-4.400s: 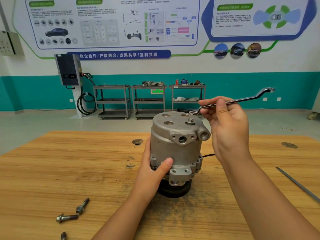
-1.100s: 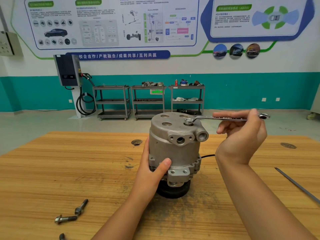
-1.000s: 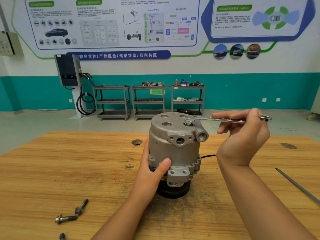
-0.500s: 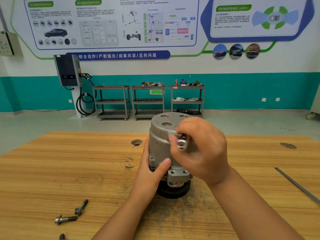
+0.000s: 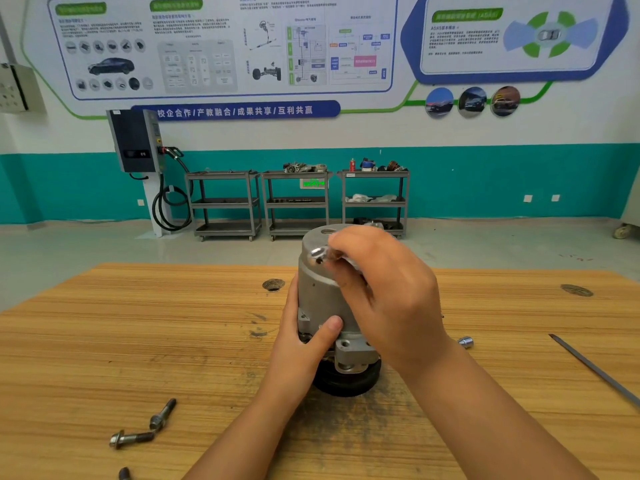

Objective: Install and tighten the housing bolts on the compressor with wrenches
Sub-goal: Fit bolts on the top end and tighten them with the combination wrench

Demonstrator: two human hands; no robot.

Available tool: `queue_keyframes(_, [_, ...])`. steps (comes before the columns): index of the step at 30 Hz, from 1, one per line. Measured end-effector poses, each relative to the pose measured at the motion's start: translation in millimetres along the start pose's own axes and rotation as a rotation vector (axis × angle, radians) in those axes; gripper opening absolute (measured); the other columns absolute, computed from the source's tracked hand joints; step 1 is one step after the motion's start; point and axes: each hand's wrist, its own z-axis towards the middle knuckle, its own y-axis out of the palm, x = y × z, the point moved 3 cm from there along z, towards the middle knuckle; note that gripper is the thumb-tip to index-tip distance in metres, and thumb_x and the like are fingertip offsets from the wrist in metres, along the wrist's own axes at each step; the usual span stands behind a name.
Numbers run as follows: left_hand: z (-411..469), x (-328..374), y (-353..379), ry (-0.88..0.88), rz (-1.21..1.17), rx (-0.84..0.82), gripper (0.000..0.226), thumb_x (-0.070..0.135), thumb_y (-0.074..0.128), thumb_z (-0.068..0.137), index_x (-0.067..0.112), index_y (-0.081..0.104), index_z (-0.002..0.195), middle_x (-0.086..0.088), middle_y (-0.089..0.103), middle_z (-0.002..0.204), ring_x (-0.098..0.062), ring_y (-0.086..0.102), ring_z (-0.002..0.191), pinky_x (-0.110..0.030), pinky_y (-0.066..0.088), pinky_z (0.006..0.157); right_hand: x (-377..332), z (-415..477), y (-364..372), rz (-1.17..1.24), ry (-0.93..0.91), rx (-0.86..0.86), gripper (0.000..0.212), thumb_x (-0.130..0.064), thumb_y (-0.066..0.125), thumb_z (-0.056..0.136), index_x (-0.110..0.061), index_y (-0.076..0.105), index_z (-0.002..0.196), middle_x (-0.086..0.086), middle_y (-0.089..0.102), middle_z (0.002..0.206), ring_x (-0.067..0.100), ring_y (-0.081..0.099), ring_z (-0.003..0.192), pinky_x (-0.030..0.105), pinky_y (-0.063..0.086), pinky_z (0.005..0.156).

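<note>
Both hands on the compressor, wrench in my right.

My right hand [image 5: 391, 299] has its fingers curled tight round the wrench [image 5: 318, 253], whose blurred ring end shows at the top of the compressor [image 5: 318, 296]. My left hand [image 5: 298, 351] wraps fingers and thumb round the compressor's side. It stands upright on the table [image 5: 138, 341], with loose bolts [image 5: 131, 438] front left.

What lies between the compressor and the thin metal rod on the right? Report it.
Head view: beside the compressor the right forearm crosses; past it a small silver piece lies on the table.
</note>
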Motion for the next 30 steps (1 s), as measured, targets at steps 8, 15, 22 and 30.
queue_keyframes(8, [1,-5,-1,-0.002,-0.056,0.002,0.068,0.065,0.067,0.064,0.081,0.026,0.115,0.050,0.047,0.117,0.024,0.047,0.109,0.001,0.042,0.076,39,13,-29,0.555,0.651,0.386,0.013,-0.016,0.033,0.101,-0.024,0.043,0.098,-0.001,0.062,0.084,0.013,0.061,0.067,0.021,0.048,0.065])
queue_keyframes(15, [0,-4,-1,-0.018,-0.063,-0.003,0.069,0.054,0.068,0.072,0.068,0.022,0.121,0.056,0.046,0.108,0.029,0.046,0.103,0.004,0.040,0.072,82,-2,-39,0.753,1.069,0.510,0.016,-0.014,0.030,0.104,-0.018,0.044,0.097,0.000,0.067,0.071,0.013,0.058,0.056,0.022,0.048,0.059])
queue_keyframes(22, [0,-4,-1,-0.024,-0.067,0.001,0.073,0.064,0.066,0.062,0.070,0.022,0.121,0.056,0.046,0.110,0.028,0.046,0.104,0.003,0.040,0.073,90,-12,-32,0.871,1.205,0.516,0.018,-0.013,0.029,0.104,-0.016,0.045,0.096,0.002,0.068,0.067,0.012,0.059,0.052,0.021,0.050,0.055])
queue_keyframes(30, [1,-5,-1,-0.025,-0.080,-0.004,0.074,0.064,0.067,0.062,0.070,0.024,0.122,0.052,0.048,0.113,0.024,0.049,0.106,0.001,0.042,0.075,96,-20,-26,0.851,1.357,0.477,0.017,-0.013,0.031,0.104,-0.016,0.045,0.095,0.008,0.066,0.076,0.012,0.063,0.052,0.020,0.051,0.051])
